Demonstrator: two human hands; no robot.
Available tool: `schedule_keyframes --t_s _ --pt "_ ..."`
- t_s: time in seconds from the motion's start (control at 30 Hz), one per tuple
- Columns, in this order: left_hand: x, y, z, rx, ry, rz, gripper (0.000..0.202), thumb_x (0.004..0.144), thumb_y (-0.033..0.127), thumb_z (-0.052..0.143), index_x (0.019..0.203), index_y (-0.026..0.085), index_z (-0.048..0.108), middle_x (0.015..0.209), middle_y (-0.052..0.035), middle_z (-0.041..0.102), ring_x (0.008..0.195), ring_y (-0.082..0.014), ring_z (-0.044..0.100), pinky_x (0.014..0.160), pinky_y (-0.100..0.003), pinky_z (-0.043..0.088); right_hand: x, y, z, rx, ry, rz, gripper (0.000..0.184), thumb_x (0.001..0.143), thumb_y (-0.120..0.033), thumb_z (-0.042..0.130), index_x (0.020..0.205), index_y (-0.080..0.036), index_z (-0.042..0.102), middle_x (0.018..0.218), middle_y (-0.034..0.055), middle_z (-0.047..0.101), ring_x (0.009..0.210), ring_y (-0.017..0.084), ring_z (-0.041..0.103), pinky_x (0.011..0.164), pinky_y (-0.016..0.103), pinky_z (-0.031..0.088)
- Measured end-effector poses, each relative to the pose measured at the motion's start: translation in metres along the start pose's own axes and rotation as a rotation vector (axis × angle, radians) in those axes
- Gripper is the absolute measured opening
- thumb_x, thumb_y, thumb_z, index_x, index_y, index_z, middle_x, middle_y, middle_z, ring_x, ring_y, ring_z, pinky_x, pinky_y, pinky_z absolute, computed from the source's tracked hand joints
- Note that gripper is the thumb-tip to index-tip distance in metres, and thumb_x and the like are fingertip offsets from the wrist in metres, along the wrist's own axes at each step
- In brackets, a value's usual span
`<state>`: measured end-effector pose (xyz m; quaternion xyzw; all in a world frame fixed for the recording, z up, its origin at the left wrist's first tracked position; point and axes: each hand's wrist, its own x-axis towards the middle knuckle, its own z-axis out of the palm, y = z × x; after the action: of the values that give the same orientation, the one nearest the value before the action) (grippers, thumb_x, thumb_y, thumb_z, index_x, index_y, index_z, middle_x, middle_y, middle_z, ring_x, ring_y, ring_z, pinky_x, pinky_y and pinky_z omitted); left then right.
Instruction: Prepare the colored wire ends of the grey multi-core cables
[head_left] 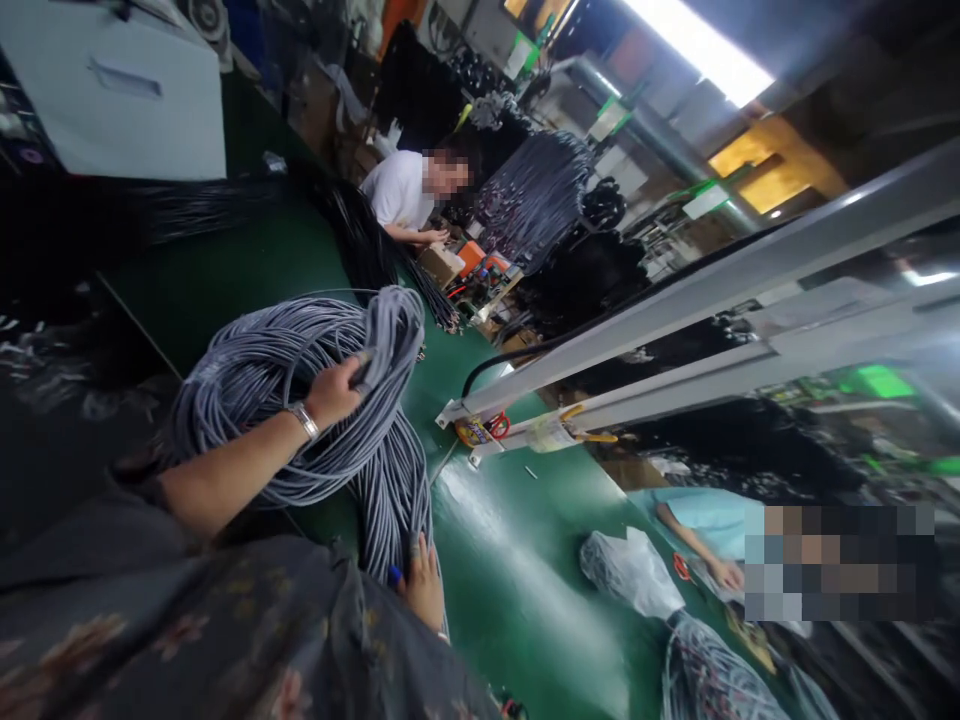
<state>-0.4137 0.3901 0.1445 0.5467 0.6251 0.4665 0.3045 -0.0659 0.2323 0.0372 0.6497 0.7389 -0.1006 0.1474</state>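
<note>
A large coil of grey cable (pixel 262 375) rests against my body over the green table (pixel 517 560). My left hand (pixel 339 392), with a metal band on the wrist, is closed around the strands at the top of the coil. Lower down, my right hand (pixel 424 588) grips the hanging part of the same bundle (pixel 394 500), fingers wrapped around the strands. My patterned dark sleeve fills the bottom left.
A grey metal rail (pixel 675 330) crosses above the table, with red-handled scissors (pixel 499 426) near its end. One person in white (pixel 405 190) works at the far end among dark cable bundles. Another person in light blue (pixel 705 520) sits beside a plastic-wrapped bundle (pixel 630 570).
</note>
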Motion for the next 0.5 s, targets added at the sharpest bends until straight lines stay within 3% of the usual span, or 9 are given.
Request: schedule_keyframes --t_s 0.13,0.27,0.4,0.5 --pt "-0.069 0.031 0.045 -0.024 -0.105 0.171 0.038 0.077 0.021 0.062 0.114 0.023 0.071 0.110 -0.0031 0.076 0.104 -0.0217 0.070 0.093 -0.028 0.053 0.003 0.009 0.000 -0.042 -0.015 -0.037 0.064 0.088 -0.019 0.046 0.151 -0.006 0.040 0.158 0.0119 0.035 0.145 0.035 0.034 0.117 0.044 0.034" --pt "-0.121 0.035 0.078 -0.060 -0.324 0.495 0.048 0.080 0.020 0.055 0.127 0.024 0.064 0.113 -0.0053 0.075 0.103 -0.0220 0.071 0.090 -0.030 0.054 -0.002 0.013 -0.011 -0.070 -0.042 -0.128 0.057 0.089 -0.017 0.045 0.144 -0.002 0.049 0.152 0.0169 0.046 0.143 0.033 0.039 0.115 0.040 0.036" --pt "-0.150 0.025 0.101 -0.001 -0.541 0.622 0.057 0.076 0.017 0.057 0.131 0.027 0.062 0.109 -0.0044 0.075 0.095 -0.0226 0.072 0.083 -0.029 0.054 -0.007 0.008 -0.018 -0.086 -0.128 -0.118 0.039 0.086 -0.012 0.048 0.117 -0.010 0.071 0.121 0.0165 0.070 0.122 0.033 0.061 0.106 0.044 0.045" --pt "-0.153 0.021 0.107 0.052 -0.583 0.586 0.062 0.073 0.016 0.057 0.135 0.028 0.059 0.116 -0.0038 0.074 0.103 -0.0226 0.070 0.089 -0.030 0.054 -0.004 0.004 -0.016 -0.044 -0.169 -0.099 0.034 0.083 -0.013 0.056 0.113 -0.013 0.073 0.118 0.0174 0.071 0.118 0.034 0.063 0.106 0.044 0.045"
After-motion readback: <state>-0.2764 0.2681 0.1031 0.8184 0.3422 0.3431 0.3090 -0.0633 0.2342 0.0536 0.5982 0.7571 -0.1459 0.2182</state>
